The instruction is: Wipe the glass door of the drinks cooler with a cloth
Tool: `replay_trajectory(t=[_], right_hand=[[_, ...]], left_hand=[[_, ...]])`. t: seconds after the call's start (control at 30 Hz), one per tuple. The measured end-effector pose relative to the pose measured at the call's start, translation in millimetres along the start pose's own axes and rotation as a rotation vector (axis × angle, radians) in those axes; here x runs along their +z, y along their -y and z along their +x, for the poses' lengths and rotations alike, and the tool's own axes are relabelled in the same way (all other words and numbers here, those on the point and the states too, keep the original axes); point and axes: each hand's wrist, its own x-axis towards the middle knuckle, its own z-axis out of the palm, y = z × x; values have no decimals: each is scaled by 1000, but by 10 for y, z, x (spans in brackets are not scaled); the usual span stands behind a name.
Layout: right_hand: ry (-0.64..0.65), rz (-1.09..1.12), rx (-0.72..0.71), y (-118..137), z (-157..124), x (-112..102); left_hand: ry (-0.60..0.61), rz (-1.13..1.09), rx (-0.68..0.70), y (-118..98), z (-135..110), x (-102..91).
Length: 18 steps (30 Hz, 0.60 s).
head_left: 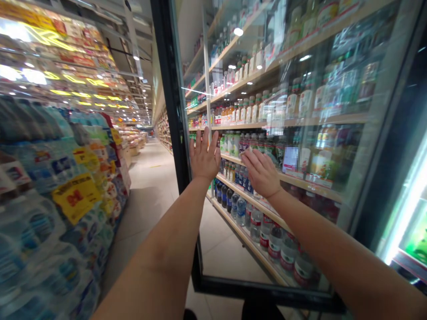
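Observation:
Both my hands press flat against a glass cooler door [300, 186] with a black frame, swung out into the aisle. My left hand [204, 156] rests near the door's left edge, fingers stretched up and apart. My right hand [260, 171] lies on the glass a little to the right, fingers extended leftward. Neither hand holds anything. Through the glass I see shelves of drink bottles [267, 231] in several rows.
Stacked packs of bottled water [50, 213] with yellow price tags line the left side. A tiled aisle [153, 178] runs away between them and the shelving. The lit cooler interior [410, 213] shows at far right.

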Motion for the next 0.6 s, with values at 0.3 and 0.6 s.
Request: replay_trajectory(t=[0.3,0.6], right_hand=[[147,30,-284,-429,241,-165],[-60,-187,351,-1485,1232,-446]], left_hand=[[11,-3,-10,-17,-8,-27],[-32,11,23,28,-24,3]])
